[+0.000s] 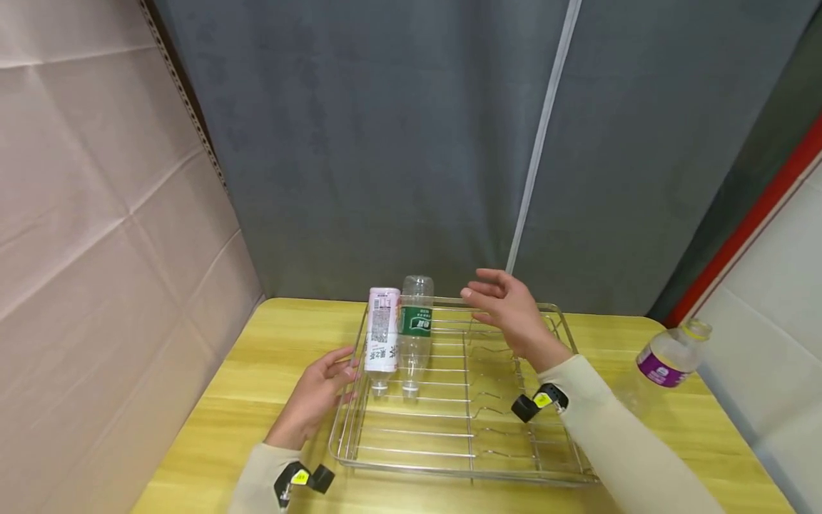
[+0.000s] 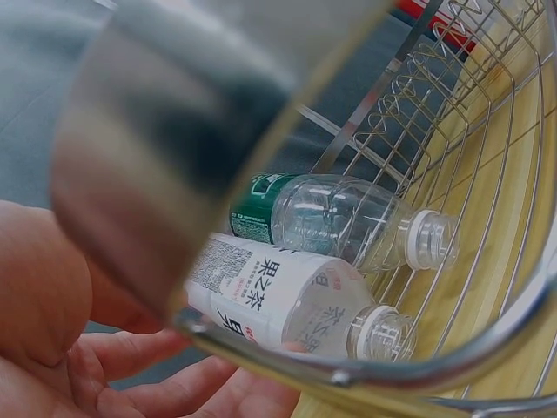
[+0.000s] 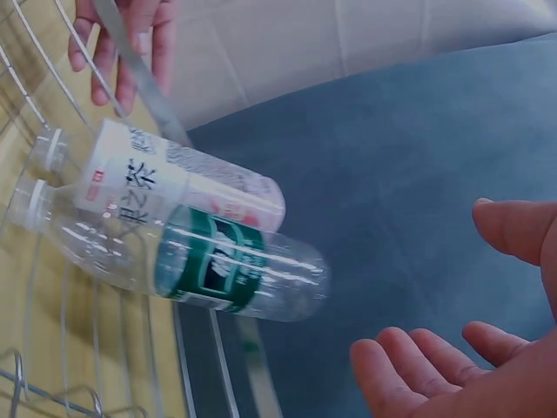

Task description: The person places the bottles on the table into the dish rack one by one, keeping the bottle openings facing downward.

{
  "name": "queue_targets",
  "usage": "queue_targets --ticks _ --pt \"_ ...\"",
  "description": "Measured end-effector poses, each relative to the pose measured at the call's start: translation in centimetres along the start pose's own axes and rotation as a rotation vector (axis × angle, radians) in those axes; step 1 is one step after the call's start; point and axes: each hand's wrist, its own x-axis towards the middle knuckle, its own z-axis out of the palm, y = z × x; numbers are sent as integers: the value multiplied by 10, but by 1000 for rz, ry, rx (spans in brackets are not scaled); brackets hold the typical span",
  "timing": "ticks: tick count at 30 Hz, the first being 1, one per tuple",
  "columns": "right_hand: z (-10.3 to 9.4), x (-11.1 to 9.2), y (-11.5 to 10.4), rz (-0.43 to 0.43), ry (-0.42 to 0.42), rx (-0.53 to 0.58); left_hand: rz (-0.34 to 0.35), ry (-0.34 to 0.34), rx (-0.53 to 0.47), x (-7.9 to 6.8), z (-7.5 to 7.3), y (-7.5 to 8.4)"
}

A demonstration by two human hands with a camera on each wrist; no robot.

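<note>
Two clear plastic bottles stand neck down, side by side, in the left part of a wire rack (image 1: 411,469). One has a white and pink label (image 1: 383,335); the other bottle (image 1: 417,321) has a green label. My left hand (image 1: 319,391) is at the rack's left side, its loosely bent fingers close to the rim beside the pink-labelled bottle; whether they touch the rim I cannot tell. To the right of the green-labelled bottle, my right hand (image 1: 510,314) hovers above the rack with fingers apart, holding nothing.
A clear bottle with a purple label (image 1: 664,368) is at the right side of the wooden table (image 1: 282,343). Behind the table hangs a grey curtain (image 1: 385,157). Pale walls flank it. Wavy wire dividers (image 1: 491,410) run along the rack's right half.
</note>
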Motion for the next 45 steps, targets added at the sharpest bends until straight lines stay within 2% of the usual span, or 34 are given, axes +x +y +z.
queue_targets --ticks 8,14,20,27,36,39,41,45 --pt "-28 -37 -11 -95 32 -12 -9 10 2 0 2 2" --pt "-40 -64 -4 -177 99 -25 -4 11 -3 1 3 2" --pt "-57 -88 6 -272 152 113 1 4 -9 3 3 1" --pt "-89 -112 19 -332 176 283 0 -14 -21 2 1 2" --pt "-123 -140 51 -410 187 482 -4 -24 -36 1 -3 -1" --pt "-132 -149 58 -419 230 490 -11 -19 -41 2 -3 -2" --pt "-136 -153 60 -420 291 471 -18 -13 -45 2 -3 -3" --pt "-145 -162 60 -366 516 346 -19 -12 -50 3 -3 -5"
